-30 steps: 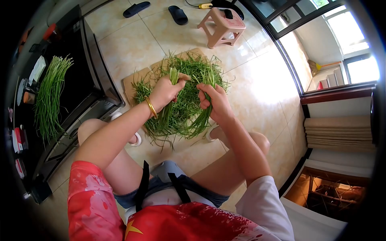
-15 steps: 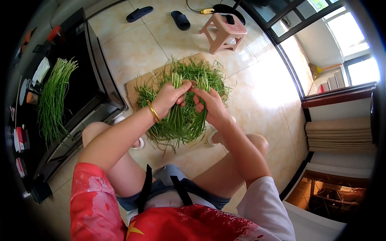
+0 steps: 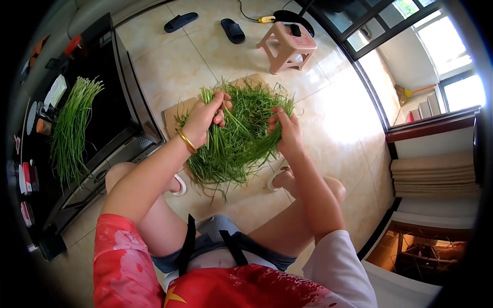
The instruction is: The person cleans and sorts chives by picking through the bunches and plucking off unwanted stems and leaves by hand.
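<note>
Before me a loose heap of garlic chives (image 3: 246, 105) is spread over flat cardboard (image 3: 172, 119) on the floor. My left hand (image 3: 203, 118) is closed around a bunch of chives, pale stem ends up and long green blades hanging below the fist. To its right, my right hand (image 3: 288, 132) has its fingers curled round another bunch of chives, whose blades trail leftward and down over the heap. A few strands stretch between the two hands. Parts of both bunches are hidden by the fingers.
On the dark cabinet (image 3: 110, 110) at left lies a neat bundle of chives (image 3: 77, 128). A pink stool (image 3: 287, 43) with a small black object on it stands beyond the heap. Two dark slippers (image 3: 181, 22) lie on the tiles. My feet flank the heap.
My hands, close together before, have moved apart: the left to the left, the right to the right and slightly down. Chives now trail between them.
</note>
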Demonstrator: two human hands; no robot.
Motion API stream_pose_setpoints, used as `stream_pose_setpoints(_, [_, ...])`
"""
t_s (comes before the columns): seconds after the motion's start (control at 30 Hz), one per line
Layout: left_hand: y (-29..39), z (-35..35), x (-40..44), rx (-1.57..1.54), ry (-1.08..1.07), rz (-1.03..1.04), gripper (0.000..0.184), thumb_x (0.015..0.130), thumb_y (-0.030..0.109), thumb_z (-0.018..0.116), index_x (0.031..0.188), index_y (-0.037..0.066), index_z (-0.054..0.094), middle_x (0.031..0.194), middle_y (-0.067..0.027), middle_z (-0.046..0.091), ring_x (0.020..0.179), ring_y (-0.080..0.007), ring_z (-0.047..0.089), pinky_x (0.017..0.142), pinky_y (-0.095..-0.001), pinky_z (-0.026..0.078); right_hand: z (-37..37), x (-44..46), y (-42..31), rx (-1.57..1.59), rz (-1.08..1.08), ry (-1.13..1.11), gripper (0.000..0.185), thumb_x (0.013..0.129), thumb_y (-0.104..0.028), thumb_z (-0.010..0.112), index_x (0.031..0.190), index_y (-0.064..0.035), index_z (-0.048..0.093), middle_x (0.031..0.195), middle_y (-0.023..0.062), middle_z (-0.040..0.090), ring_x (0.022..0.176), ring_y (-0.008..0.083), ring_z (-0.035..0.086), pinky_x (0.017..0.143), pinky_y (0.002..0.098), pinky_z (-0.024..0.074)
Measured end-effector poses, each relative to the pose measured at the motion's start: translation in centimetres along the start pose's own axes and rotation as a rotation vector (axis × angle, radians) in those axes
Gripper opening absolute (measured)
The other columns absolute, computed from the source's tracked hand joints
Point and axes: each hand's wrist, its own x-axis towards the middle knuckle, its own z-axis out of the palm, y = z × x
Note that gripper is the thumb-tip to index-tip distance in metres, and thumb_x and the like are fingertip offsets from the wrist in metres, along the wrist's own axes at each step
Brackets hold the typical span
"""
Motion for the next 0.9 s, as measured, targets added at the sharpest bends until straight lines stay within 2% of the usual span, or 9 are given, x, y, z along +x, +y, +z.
stream_pose_setpoints(0.03, [0.0,-0.4,0.2,-0.028,0.021,0.025,0.029,0.098,0.033,0.048,0.099,0.004,0.053,0.084,0.0007,0.053,0.052,-0.0036,0.04,0.054,-0.0229,0.042,-0.2,-0.1,-0.5,-0.018,0.017,0.064,0.027,0.096,-0.026,0.049,0.108,-0.0022,0.052,0.071,0.0026,0.05,0.055,0.0116,0.044,0.051,0.0273,0.0404])
stream_pose_setpoints(0.17, [1.3,-1.5,0.5,-0.091,0.13,0.085,0.028,0.097,0.033,0.049,0.097,0.005,0.053,0.081,-0.0009,0.057,0.057,-0.0055,0.047,0.055,-0.0241,0.045,-1.2,-0.7,-1.5,0.081,0.079,-0.009,0.03,0.097,-0.029,0.047,0.109,-0.0025,0.051,0.069,0.0022,0.047,0.051,0.0108,0.038,0.047,0.0262,0.0319])
stream_pose_setpoints(0.27, [1.1,-1.8,0.8,-0.06,0.166,0.13,0.026,0.097,0.032,0.05,0.096,0.006,0.053,0.082,-0.0032,0.061,0.064,-0.0094,0.053,0.059,-0.025,0.048,-1.3,-1.1,-1.0,0.1,0.128,-0.078,0.025,0.095,-0.026,0.049,0.107,-0.003,0.051,0.07,0.0031,0.048,0.051,0.0114,0.039,0.047,0.0264,0.0331])
stream_pose_setpoints(0.33, [1.0,-0.4,0.6,-0.21,0.113,0.018,0.027,0.097,0.034,0.049,0.093,0.008,0.053,0.085,-0.0047,0.062,0.065,-0.012,0.055,0.062,-0.0261,0.048,-0.5,-1.7,-1.1,0.092,0.133,-0.093,0.022,0.094,-0.024,0.05,0.104,-0.0041,0.05,0.071,0.0036,0.049,0.051,0.0114,0.039,0.047,0.0263,0.0336])
stream_pose_setpoints(0.4, [0.5,0.7,0.0,-0.244,0.153,-0.021,0.029,0.096,0.036,0.05,0.091,0.008,0.052,0.072,-0.002,0.058,0.063,-0.0126,0.055,0.063,-0.0261,0.047,0.5,-2.2,-1.4,0.085,0.136,-0.109,0.019,0.093,-0.022,0.051,0.102,-0.0051,0.05,0.071,0.0041,0.049,0.051,0.0114,0.04,0.046,0.0262,0.0341])
stream_pose_setpoints(0.47, [-1.0,0.3,0.2,0.036,-0.079,-0.082,0.03,0.096,0.036,0.052,0.089,0.007,0.052,0.059,0.0022,0.048,0.057,-0.0112,0.05,0.06,-0.0251,0.044,1.4,-2.5,-1.6,0.024,0.134,-0.139,0.015,0.092,-0.02,0.053,0.098,-0.0071,0.048,0.072,0.0042,0.05,0.052,0.011,0.042,0.046,0.0256,0.0348])
stream_pose_setpoints(0.5, [-1.1,1.4,-0.1,0.081,-0.065,-0.09,0.03,0.094,0.035,0.055,0.089,0.005,0.055,0.053,0.0057,0.037,0.052,-0.0085,0.043,0.057,-0.0246,0.041,1.8,-2.6,-1.7,0.06,0.141,-0.167,0.012,0.092,-0.018,0.054,0.096,-0.0087,0.048,0.073,0.0035,0.051,0.052,0.0103,0.042,0.046,0.0252,0.0349])
stream_pose_setpoints(0.6, [-1.5,2.5,-0.3,0.113,-0.173,-0.162,0.029,0.094,0.035,0.056,0.091,0.006,0.057,0.053,0.0064,0.037,0.051,-0.0063,0.038,0.054,-0.0249,0.037,2.5,-2.3,-1.3,0.092,0.136,-0.252,0.012,0.092,-0.018,0.055,0.097,-0.0088,0.048,0.073,0.0029,0.051,0.051,0.0099,0.041,0.046,0.0251,0.0348])
stream_pose_setpoints(0.9, [-1.5,2.8,0.0,0.082,-0.04,-0.088,0.02,0.09,0.028,0.064,0.086,0.009,0.058,0.054,0.0078,0.038,0.048,-0.0039,0.034,0.051,-0.0232,0.035,4.3,-2.8,-1.0,-0.045,0.134,-0.282,0.014,0.091,-0.016,0.058,0.097,-0.0076,0.049,0.065,-0.0016,0.044,0.049,0.0065,0.035,0.043,0.0225,0.0285])
